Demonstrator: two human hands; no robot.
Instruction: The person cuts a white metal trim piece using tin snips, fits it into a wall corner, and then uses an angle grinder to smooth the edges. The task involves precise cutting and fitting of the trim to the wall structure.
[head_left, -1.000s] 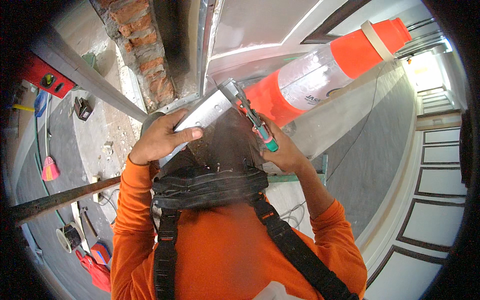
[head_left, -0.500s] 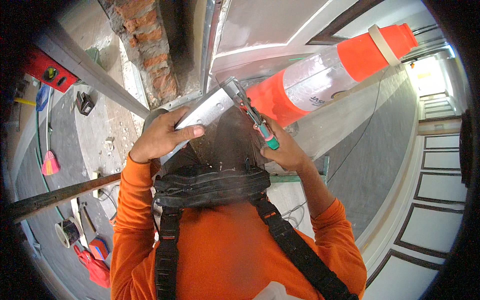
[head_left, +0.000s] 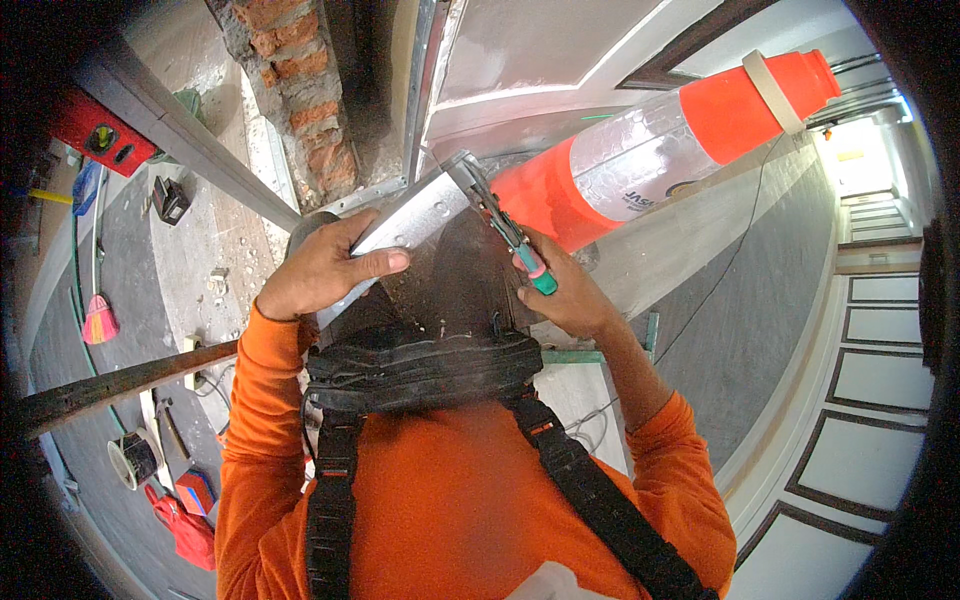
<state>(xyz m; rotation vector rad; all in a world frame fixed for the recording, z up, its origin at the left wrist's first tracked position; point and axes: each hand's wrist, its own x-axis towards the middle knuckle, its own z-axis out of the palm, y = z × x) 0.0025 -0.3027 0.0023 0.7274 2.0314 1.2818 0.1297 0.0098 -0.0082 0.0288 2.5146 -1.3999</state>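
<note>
My left hand [head_left: 318,268] grips a silvery metal channel [head_left: 425,215], thumb on top and fingers curled beneath its near end. The channel slants up and to the right in front of my body. My right hand [head_left: 570,290] is closed round the handles of metal snips [head_left: 516,238], green with a pinkish part. Their jaws meet the channel's far end; how deep they bite cannot be made out. Just beyond the snips leans an orange-and-white traffic cone [head_left: 560,190].
A broken brick edge [head_left: 310,110] stands ahead. On the left are a slanting metal post [head_left: 190,145], a red spirit level [head_left: 100,135] and a rusty bar [head_left: 130,385]. A hammer [head_left: 174,430], a bucket [head_left: 130,460] and a red bag [head_left: 185,530] lie lower left.
My right hand's fingers have shifted slightly on the snips' handles. The channel and my left hand keep nearly the same place.
</note>
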